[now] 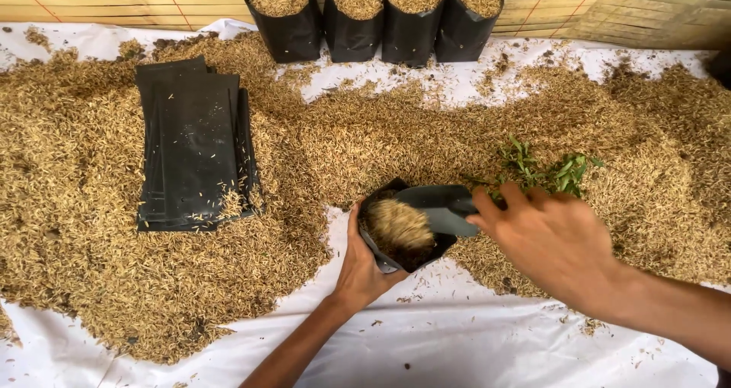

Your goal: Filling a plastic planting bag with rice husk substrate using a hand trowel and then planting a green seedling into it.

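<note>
Husk heap, left: loose golden rice husk lies piled over the white sheet; the heap could slide further over the sheet if brushed.
Flat bags: a stack of empty black bags lies on the husk at upper left, some husk already scattered on its lower edge; more spill would bury it.
Left hand: the left hand cups the lower rim of the open black bag, thumb up along its side, fingers hidden beneath; grip closed on the bag. A slack hold would likely let the soft rim fold.
Open bag: tilted on its side at the centre of the sheet, at the edge of the husk, its mouth showing a mound of husk inside; judged partly filled. Tipped further, the contents could pour back out.
Right hand: the right hand, fingers loosely curled, rests at the bag's upper rim; whether it pinches the rim cannot be told.
Seedling: green sprigs lie just behind the right hand; a sweep of husk could crush them.
Filled bags: four upright black bags of husk stand along the bamboo wall, well apart.
</note>
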